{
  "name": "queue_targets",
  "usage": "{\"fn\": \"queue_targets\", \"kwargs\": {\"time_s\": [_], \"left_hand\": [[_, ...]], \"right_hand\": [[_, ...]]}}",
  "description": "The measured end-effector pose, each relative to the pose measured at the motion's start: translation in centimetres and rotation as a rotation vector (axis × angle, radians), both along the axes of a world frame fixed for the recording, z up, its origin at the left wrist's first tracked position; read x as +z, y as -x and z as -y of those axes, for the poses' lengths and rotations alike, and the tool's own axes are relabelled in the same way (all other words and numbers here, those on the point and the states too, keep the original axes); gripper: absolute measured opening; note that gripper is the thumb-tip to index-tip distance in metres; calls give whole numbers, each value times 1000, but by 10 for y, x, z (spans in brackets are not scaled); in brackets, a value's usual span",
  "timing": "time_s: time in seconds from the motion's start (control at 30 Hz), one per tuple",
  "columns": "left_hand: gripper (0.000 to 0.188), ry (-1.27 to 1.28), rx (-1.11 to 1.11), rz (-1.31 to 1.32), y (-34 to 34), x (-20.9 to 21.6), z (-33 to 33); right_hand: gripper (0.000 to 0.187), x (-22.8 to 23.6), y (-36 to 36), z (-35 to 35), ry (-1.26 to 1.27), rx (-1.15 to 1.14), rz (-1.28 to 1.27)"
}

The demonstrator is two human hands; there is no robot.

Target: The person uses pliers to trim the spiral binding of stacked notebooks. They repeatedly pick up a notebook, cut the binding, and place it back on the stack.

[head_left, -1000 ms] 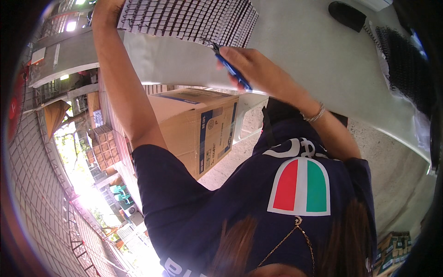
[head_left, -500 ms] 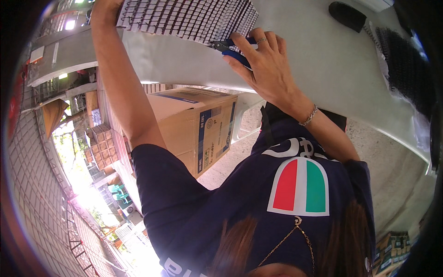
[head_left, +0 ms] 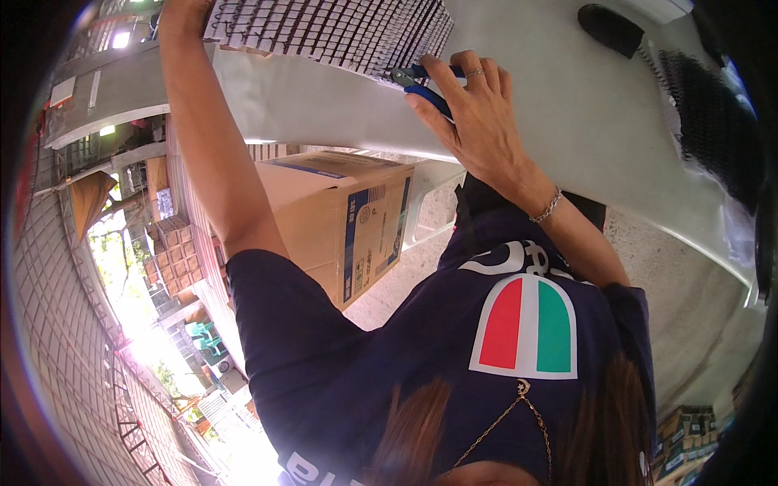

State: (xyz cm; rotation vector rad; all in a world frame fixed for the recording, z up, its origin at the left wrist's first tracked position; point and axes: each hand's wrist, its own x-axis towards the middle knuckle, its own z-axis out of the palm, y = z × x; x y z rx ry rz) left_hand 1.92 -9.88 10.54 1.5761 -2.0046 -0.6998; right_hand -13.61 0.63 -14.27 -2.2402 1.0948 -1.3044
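Note:
My right hand (head_left: 478, 121) is closed round a pair of blue-handled cutting pliers (head_left: 433, 99). The pliers' metal jaws touch or nearly touch the near edge of a white sheet (head_left: 324, 32) covered with a grid of dark strands; whether they grip a strand is too small to tell. My left hand (head_left: 185, 16) lies at the sheet's left end, cut off by the top of the picture, so its fingers are hidden. The sheet lies on a pale table (head_left: 535, 73).
A large cardboard box (head_left: 324, 219) stands below the table's near edge, beside my left arm. At the table's right lie a black oval object (head_left: 609, 31) and a dark mesh piece in clear plastic (head_left: 705, 113). Stacked brown boxes (head_left: 174, 251) stand farther off at the left.
My right hand and the pliers have shifted slightly to the right along the sheet's edge. The left arm stays almost where it was.

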Motion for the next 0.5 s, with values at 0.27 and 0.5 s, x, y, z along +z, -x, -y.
{"fn": "queue_targets", "kwargs": {"time_s": [0.27, 0.5], "left_hand": [[38, 81, -99, 47, -6, 2, 6], [38, 82, -137, -6, -4, -3, -4]], "right_hand": [[51, -1, -13, -5, 4, -34, -53], [46, 2, -11, -7, 45, -76, -41]]}}
